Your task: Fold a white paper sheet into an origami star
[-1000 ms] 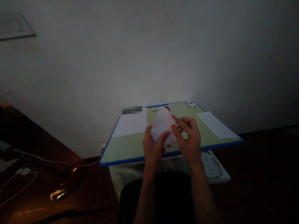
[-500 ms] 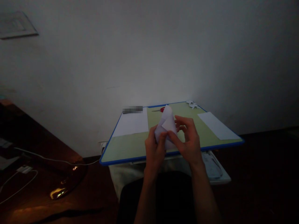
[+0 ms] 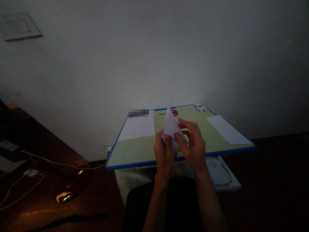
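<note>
A folded sheet of white paper (image 3: 170, 125), drawn to a point at the top, is held up above the near part of the table. My left hand (image 3: 164, 149) grips its lower left side, thumb in front. At its right edge, my right hand (image 3: 193, 140) pinches the paper between thumb and fingers. The fingers behind the paper are partly hidden. Just beyond the paper's tip lie scissors with red handles (image 3: 174, 112), their blade pointing left.
The green table (image 3: 135, 153) has a blue rim. On it lie a white sheet (image 3: 138, 127) at left, a blurred-out dark object (image 3: 138, 112), a paper strip (image 3: 228, 130) at right and paper scraps (image 3: 201, 107) at the back. Beneath is a drawer (image 3: 223, 174).
The upper flap has been folded or turned, so the paper now shows a narrower, sharper point. My right thumb has shifted up along its front. The view has moved slightly.
</note>
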`<control>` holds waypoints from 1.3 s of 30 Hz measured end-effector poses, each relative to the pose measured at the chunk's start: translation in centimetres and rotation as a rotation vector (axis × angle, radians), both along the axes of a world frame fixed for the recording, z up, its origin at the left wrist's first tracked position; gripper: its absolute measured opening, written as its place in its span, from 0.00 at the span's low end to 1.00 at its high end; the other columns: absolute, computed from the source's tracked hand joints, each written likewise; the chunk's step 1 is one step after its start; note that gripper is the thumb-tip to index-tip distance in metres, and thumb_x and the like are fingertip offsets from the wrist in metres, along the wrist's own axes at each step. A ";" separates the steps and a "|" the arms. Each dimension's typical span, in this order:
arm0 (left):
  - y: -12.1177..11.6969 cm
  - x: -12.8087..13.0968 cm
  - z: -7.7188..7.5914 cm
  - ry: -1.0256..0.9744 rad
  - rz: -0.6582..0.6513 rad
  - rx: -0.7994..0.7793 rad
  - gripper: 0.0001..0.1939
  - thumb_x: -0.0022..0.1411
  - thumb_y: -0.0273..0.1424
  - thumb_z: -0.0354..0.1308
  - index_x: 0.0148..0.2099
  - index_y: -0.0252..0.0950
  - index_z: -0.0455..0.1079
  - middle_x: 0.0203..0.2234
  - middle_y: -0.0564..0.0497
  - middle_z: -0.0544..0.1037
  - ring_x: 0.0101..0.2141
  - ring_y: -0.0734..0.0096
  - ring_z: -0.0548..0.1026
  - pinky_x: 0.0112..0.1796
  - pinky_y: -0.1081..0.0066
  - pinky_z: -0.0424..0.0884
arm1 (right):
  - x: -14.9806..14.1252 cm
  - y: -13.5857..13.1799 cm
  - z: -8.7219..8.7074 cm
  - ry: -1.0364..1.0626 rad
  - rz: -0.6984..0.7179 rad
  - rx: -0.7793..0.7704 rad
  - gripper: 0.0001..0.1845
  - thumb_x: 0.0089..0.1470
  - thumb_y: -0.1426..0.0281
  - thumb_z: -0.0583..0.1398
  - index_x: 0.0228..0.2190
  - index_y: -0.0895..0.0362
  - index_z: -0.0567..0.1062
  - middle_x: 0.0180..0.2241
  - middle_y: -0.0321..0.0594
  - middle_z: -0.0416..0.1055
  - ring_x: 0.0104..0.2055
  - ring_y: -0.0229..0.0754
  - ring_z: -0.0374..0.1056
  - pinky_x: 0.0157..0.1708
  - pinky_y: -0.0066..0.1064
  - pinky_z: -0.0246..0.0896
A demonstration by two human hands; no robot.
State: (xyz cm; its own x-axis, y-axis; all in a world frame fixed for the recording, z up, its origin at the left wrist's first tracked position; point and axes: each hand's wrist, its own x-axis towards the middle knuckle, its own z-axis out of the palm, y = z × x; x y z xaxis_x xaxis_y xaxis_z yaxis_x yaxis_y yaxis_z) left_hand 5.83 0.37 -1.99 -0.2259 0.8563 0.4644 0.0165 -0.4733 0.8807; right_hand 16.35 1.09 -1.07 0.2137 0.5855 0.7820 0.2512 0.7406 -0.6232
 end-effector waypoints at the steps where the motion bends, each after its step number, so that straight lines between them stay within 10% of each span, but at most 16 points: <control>1: -0.1 0.2 0.0 -0.012 0.013 0.011 0.31 0.71 0.59 0.53 0.55 0.35 0.69 0.28 0.54 0.76 0.21 0.75 0.70 0.19 0.77 0.66 | -0.1 0.0 -0.1 0.010 0.010 -0.010 0.23 0.65 0.70 0.64 0.59 0.43 0.77 0.51 0.43 0.70 0.54 0.49 0.70 0.48 0.43 0.73; 9: -0.7 0.6 0.4 -0.032 -0.023 -0.052 0.28 0.71 0.60 0.51 0.39 0.37 0.67 0.22 0.58 0.68 0.19 0.76 0.66 0.18 0.77 0.64 | 0.1 -0.3 -0.2 0.094 0.062 -0.033 0.21 0.62 0.70 0.67 0.56 0.42 0.79 0.52 0.42 0.68 0.56 0.50 0.68 0.48 0.44 0.73; 39: -1.1 -0.1 1.0 0.026 -0.018 -0.010 0.28 0.72 0.58 0.53 0.38 0.37 0.72 0.24 0.55 0.72 0.22 0.74 0.65 0.23 0.76 0.63 | 0.1 0.1 -0.6 0.155 0.191 -0.016 0.20 0.60 0.69 0.68 0.53 0.46 0.76 0.51 0.41 0.75 0.52 0.49 0.74 0.49 0.44 0.74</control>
State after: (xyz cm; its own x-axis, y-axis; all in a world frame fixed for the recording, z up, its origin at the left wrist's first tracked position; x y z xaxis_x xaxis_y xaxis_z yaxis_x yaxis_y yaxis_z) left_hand 5.74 -0.73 -0.96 -0.1987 0.8647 0.4612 0.0308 -0.4648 0.8849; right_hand 16.46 1.15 -1.66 0.2144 0.6386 0.7391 0.0083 0.7555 -0.6551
